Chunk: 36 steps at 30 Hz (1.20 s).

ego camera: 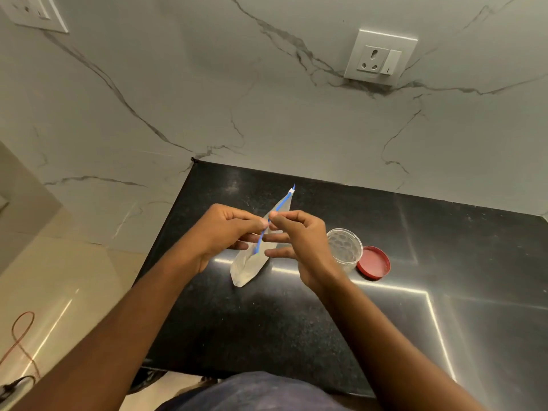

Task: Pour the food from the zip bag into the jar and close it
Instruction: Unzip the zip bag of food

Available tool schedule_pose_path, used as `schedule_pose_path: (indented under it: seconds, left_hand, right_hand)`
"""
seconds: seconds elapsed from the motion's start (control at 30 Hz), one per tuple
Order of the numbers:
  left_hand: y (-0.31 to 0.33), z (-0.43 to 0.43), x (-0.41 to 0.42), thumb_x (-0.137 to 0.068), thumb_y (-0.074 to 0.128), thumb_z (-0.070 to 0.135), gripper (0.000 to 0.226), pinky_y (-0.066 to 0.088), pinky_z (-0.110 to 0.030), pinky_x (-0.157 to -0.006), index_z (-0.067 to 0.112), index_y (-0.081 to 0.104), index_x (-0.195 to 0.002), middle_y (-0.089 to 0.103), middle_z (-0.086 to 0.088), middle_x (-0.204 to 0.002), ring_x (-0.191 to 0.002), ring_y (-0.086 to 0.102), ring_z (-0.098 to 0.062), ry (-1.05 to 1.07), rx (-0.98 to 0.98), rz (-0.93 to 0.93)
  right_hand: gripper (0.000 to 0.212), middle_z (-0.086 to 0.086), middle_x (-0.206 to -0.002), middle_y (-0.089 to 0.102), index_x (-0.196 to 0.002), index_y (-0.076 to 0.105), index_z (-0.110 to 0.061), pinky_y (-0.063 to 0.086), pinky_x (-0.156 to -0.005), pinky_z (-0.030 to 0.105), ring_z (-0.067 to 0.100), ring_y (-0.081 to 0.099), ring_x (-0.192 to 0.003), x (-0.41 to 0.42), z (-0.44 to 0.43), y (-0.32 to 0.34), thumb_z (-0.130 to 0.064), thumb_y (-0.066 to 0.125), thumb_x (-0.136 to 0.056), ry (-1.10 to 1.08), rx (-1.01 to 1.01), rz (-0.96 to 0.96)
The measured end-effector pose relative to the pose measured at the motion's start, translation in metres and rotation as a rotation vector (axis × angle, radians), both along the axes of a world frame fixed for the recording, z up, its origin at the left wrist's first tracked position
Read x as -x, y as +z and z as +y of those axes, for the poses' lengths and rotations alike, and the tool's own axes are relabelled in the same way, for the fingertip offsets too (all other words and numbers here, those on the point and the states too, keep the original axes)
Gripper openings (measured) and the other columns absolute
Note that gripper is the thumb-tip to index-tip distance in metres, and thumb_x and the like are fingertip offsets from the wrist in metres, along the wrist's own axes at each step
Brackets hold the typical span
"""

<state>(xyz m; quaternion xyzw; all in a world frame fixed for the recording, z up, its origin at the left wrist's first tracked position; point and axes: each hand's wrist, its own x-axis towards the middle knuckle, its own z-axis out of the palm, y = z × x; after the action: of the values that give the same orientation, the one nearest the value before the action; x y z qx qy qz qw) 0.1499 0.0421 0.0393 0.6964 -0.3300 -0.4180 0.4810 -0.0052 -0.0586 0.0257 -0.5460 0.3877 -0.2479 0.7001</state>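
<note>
A clear zip bag [247, 269] with a blue zip strip and a white slider at its far end stands upright on the black counter [296, 327], pale food in its bottom. My left hand [219, 229] and my right hand [299, 238] pinch the two sides of the bag's top edge, fingertips close together at the zip. A clear, empty plastic jar [347, 247] stands open just right of my right hand. Its red lid [374, 263] lies flat on the counter, touching the jar's right side.
The marble wall behind the counter carries a socket [381, 56] at the upper right and another [35, 11] at the upper left. The counter's left edge drops to a pale floor with an orange cable [20, 336].
</note>
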Motion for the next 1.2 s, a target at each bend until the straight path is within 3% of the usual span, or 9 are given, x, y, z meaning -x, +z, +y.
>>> schedule_pose_path:
  seconds: [0.2, 0.37, 0.57, 0.7, 0.9, 1.2]
  left_hand:
    - [-0.003, -0.004, -0.001, -0.093, 0.079, 0.022, 0.01, 0.06, -0.018, -0.06, 0.019, 0.087, -0.088, 0.083, -0.004, -0.085, -0.076, 0.08, -0.011, 0.019, -0.031, 0.061]
    - [-0.004, 0.0, 0.003, -0.093, 0.078, 0.024, 0.011, 0.061, -0.019, -0.064, 0.018, 0.085, -0.098, 0.084, -0.003, -0.091, -0.083, 0.081, -0.013, -0.024, -0.04, 0.076]
    - [-0.005, 0.002, 0.006, -0.094, 0.076, 0.018, 0.012, 0.062, -0.024, -0.069, 0.017, 0.083, -0.104, 0.084, -0.001, -0.093, -0.088, 0.081, -0.014, -0.031, -0.04, 0.048]
    - [-0.004, 0.003, 0.009, -0.087, 0.081, 0.03, 0.018, 0.063, -0.025, -0.068, 0.017, 0.084, -0.099, 0.084, -0.001, -0.09, -0.086, 0.081, -0.015, -0.015, -0.026, 0.068]
    - [-0.005, 0.004, 0.006, -0.091, 0.079, 0.023, 0.01, 0.063, -0.024, -0.068, 0.018, 0.084, -0.098, 0.084, -0.003, -0.09, -0.086, 0.081, -0.016, -0.026, -0.042, 0.061]
    - [-0.006, 0.007, 0.006, -0.091, 0.078, 0.02, 0.007, 0.061, -0.019, -0.062, 0.022, 0.084, -0.093, 0.084, -0.002, -0.087, -0.078, 0.08, -0.012, -0.024, -0.028, 0.071]
  right_hand:
    - [0.011, 0.012, -0.097, 0.081, -0.099, 0.079, -0.009, 0.065, -0.068, 0.04, 0.033, 0.08, -0.086, 0.003, 0.002, -0.008, -0.019, 0.074, -0.094, -0.006, -0.079, -0.03]
    - [0.025, 0.012, -0.098, 0.082, -0.101, 0.081, -0.011, 0.066, -0.069, 0.042, 0.032, 0.08, -0.087, 0.006, 0.006, -0.009, -0.035, 0.076, -0.094, 0.01, -0.064, -0.041]
    - [0.019, 0.012, -0.099, 0.082, -0.099, 0.082, -0.014, 0.066, -0.072, 0.044, 0.033, 0.08, -0.089, 0.009, 0.006, -0.008, -0.03, 0.076, -0.093, 0.032, -0.052, -0.055]
    - [0.02, 0.012, -0.102, 0.081, -0.103, 0.082, -0.015, 0.066, -0.078, 0.047, 0.034, 0.08, -0.092, 0.012, 0.008, -0.009, -0.031, 0.077, -0.093, 0.046, -0.059, -0.071]
    - [0.019, 0.011, -0.099, 0.082, -0.104, 0.082, -0.011, 0.065, -0.07, 0.037, 0.03, 0.08, -0.089, 0.011, 0.011, -0.007, -0.026, 0.074, -0.096, 0.029, -0.057, -0.053]
    - [0.017, 0.009, -0.09, 0.082, -0.092, 0.082, -0.01, 0.065, -0.065, 0.036, 0.029, 0.081, -0.082, 0.003, 0.01, -0.006, -0.02, 0.069, -0.095, -0.001, -0.001, 0.015]
